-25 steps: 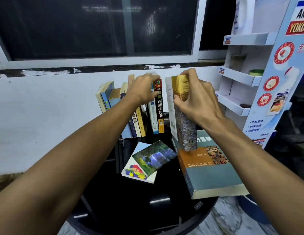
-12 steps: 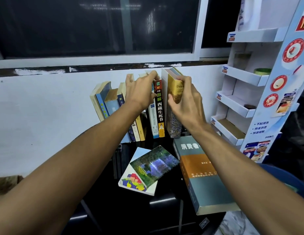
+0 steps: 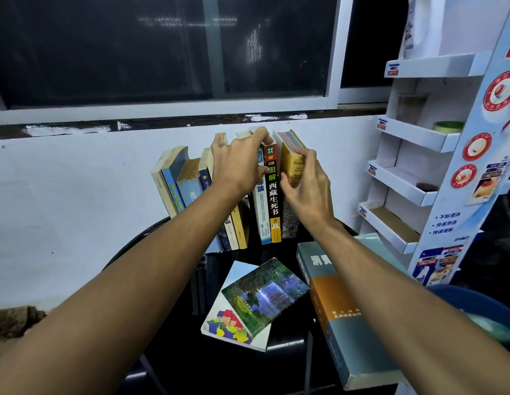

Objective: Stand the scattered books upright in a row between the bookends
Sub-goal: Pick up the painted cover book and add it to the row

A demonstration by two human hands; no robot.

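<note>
At 12 o'clock on round black table (image 3: 177, 337): standing row (image 3: 191, 189) of books, leaning at its 9 o'clock end. Left hand (image 3: 236, 163) hooked over row tops, fingers curled. Right hand (image 3: 308, 189) pinching yellow-spined book (image 3: 293, 166), upright at row's 3 o'clock end. Flat at 6 o'clock: waterfall book (image 3: 265, 292) atop white book (image 3: 239, 270). Flat at 4 o'clock: thick teal book (image 3: 345, 337).

**Window, rack and tub around the table**

A dark window (image 3: 162, 47) in a white frame ran above a white wall (image 3: 63, 195) with chipped paint along the sill. On the right stood a cardboard display rack (image 3: 413, 135) with stepped shelves. A green roll (image 3: 447, 126) lay on one shelf and a white jug (image 3: 416, 27) sat on the top one. A blue tub (image 3: 476, 300) was low beside the rack. A round black table (image 3: 177, 337) stood against the wall
</note>
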